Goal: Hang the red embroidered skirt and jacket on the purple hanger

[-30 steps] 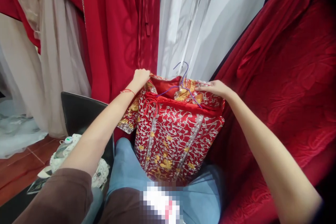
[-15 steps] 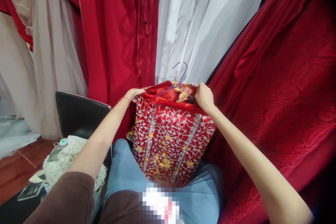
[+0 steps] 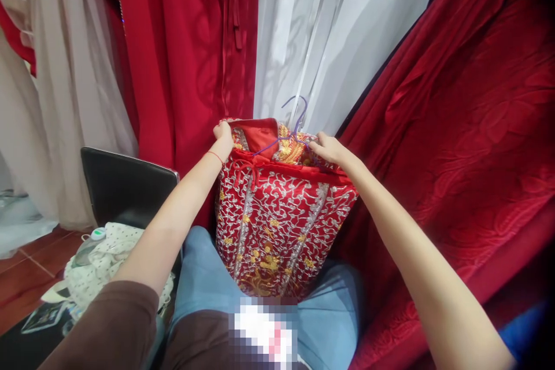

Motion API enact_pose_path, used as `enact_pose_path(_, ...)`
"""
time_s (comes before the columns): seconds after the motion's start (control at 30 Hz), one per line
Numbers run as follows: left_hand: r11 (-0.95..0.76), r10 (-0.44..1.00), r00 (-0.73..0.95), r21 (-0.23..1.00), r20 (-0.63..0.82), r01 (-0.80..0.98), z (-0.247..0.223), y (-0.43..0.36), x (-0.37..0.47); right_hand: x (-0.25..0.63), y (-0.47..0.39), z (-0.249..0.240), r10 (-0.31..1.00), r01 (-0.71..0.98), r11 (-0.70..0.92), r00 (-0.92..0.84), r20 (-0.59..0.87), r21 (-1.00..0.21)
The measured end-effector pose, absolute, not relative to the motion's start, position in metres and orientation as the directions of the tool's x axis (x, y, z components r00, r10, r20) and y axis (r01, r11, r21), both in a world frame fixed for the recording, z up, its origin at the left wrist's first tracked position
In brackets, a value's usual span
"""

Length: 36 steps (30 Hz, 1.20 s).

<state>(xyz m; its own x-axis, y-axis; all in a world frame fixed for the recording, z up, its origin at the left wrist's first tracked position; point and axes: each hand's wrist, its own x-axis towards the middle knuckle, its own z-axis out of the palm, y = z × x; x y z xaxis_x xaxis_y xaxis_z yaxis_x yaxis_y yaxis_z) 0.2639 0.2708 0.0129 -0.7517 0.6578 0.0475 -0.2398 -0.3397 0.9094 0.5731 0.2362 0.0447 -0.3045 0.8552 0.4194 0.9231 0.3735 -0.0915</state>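
Note:
A red garment [image 3: 277, 225] with silver and gold embroidery stands upright between my knees, its upper edge folded open to a plain red lining. My left hand [image 3: 224, 137] is closed on the garment's upper left edge, a thin red string round the wrist. At the upper right edge, my right hand [image 3: 328, 148] pinches the cloth with thumb and fingers. A thin purple hanger [image 3: 299, 118] rises from the garment between my hands, its hook free above the cloth. A red tie bow [image 3: 249, 170] lies on the front, near the left side.
Red cloth hangs at the left [image 3: 186, 52] and right [image 3: 468, 144], with white drapery [image 3: 295, 29] between. A black chair back [image 3: 128, 188] stands left, beside a dotted white cloth [image 3: 102, 263]. Beige fabric [image 3: 73, 98] hangs far left.
My left hand has moved up and wrapped round the garment's edge. My right hand has shifted slightly left. The upper edge is raised on the left and more lining and gold embroidery shows.

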Motion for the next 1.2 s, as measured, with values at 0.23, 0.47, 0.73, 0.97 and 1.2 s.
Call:
enact_pose_path(0.23, -0.214, 0.676, 0.055, 0.125, 0.735, 0.969, -0.026, 0.225, 0.178, 0.582, 0.228, 0.035, 0.883, 0.937, 0.337, -0.279, 0.378, -0.094)
enact_pose_path(0.47, -0.012, 0.635, -0.006, 0.018, 0.772, 1.000, 0.013, 0.204, 0.169, 0.581, 0.228, 0.035, 0.864, 0.948, 0.309, -0.243, 0.441, -0.083)
enact_pose_path(0.73, 0.075, 0.677, -0.256, 0.282, 0.689, 0.957, -0.018, 0.200, 0.209, 0.585, 0.222, 0.012, 0.843, 0.959, 0.259, -0.164, 0.512, -0.119)
enact_pose_path(0.97, -0.120, 0.765, 0.329, -0.380, 0.554, 0.917, 0.035, 0.180, 0.139, 0.594, 0.226, 0.015, 0.861, 0.948, 0.274, -0.167, 0.480, -0.163)
enact_pose_path(1.2, -0.424, 0.790, 0.574, -0.485, 0.216, 0.765, 0.019, 0.158, 0.162, 0.602, 0.224, 0.013, 0.897, 0.977, 0.140, -0.057, 0.439, -0.160)
